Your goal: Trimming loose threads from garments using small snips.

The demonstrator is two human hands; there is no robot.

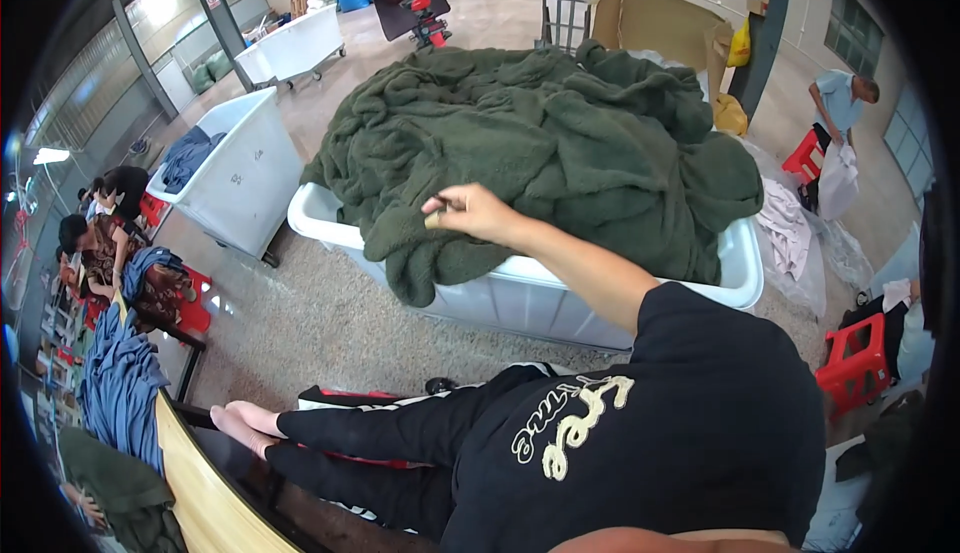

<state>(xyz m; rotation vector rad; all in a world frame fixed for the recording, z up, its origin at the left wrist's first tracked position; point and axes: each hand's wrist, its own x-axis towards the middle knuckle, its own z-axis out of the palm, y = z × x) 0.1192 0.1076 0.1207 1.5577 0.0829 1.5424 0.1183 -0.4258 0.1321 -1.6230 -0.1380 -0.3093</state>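
reaching across the rim of a white tub [320,215], the right hand [465,211] is over the near side of a heap of green cloth [520,123], fingers loosely curled and thumb close to forefinger. a small dark bit shows at the fingertips; what it is, and whether the hand touches the heap, i cannot tell. a spread hand [85,508] shows at the left edge beside a green piece [120,483] on the table [205,483]; whether it is the person's left hand or another's, and what it grips, i cannot tell.

the tub is at the person's right side, probably to keep the heap within arm's reach of the seat. its walls hold in most of the bulk, but the heap rises above them and one fold hangs over the near rim, likely because the tub is overfull.

the table top is pale wood, with blue cloth [115,373] along its far end. the floor [330,293] is speckled and grey. beyond are a second tub [240,168], on wheels, presumably for rolling loads about, seated workers at left, a worker [840,103] at right and a red stool [858,358].
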